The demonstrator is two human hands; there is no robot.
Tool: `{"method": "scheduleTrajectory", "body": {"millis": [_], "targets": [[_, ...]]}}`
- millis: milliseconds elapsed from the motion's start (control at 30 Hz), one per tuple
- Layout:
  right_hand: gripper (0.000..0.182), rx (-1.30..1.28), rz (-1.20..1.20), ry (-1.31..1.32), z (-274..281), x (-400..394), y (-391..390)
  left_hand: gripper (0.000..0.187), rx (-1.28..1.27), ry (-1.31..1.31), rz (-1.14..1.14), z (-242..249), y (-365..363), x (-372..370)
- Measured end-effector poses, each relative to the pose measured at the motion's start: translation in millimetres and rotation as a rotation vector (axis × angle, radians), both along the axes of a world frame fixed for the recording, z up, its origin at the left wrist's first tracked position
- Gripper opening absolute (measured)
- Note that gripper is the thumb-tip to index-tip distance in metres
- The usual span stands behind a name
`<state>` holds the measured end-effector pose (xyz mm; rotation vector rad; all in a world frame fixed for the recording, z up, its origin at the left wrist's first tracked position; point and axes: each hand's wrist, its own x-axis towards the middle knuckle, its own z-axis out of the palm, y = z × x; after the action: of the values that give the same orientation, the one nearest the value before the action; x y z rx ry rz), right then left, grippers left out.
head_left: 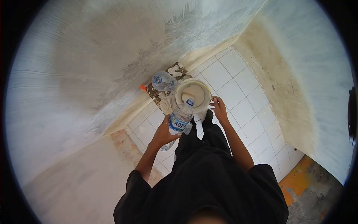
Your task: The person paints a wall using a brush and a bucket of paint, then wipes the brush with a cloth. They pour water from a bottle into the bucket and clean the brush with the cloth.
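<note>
In my left hand (pixel 164 133) is a clear plastic water bottle (pixel 179 120) with a blue label, its fingers wrapped round the lower half. The bottle leans so that its neck reaches over the near rim of a pale bucket (pixel 179 89). Whitish material lies inside the bucket, with a light-coloured piece in it that I cannot make out. My right hand (pixel 219 108) is at the bucket's right edge, fingers closed at its rim or handle. A second clear bottle (pixel 164 81) stands just left of the bucket.
The bottles and bucket are by a stained, speckled board or block (pixel 176 70) against the patchy plastered wall (pixel 112 56). An orange object (pixel 143 87) sticks out at its left. White floor tiles (pixel 238 89) extend to the right-hand wall (pixel 276 71). My feet are close below the bucket.
</note>
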<state>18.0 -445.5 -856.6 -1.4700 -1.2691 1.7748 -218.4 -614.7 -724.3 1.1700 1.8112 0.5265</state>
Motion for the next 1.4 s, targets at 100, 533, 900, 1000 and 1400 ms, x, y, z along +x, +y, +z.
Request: {"method": "scheduleTrajectory", "body": {"millis": [100,533,900,1000,1400], "targets": [[0.036,0.025,-0.007,0.002,-1.7,0.9,1.5,0.095,0.004,0.038,-0.032,-4.7,-2.8,0.5],[0.034,0.087,0.017,-0.039,-1.1,0.0,4.5,0.096,-0.031,0.126,-0.062,-9.4,-7.9,4.4],[0.032,0.104,-0.002,-0.027,-7.1,1.2,3.5,0.091,-0.068,0.142,-0.037,0.3,-4.8,9.6],[0.032,0.108,0.007,-0.028,-8.1,2.5,3.6,0.092,-0.066,0.143,-0.049,3.3,-3.6,9.6],[0.031,0.108,-0.02,-0.027,-14.3,7.9,2.2,0.092,-0.1,0.157,-0.045,8.7,0.4,12.0]]}}
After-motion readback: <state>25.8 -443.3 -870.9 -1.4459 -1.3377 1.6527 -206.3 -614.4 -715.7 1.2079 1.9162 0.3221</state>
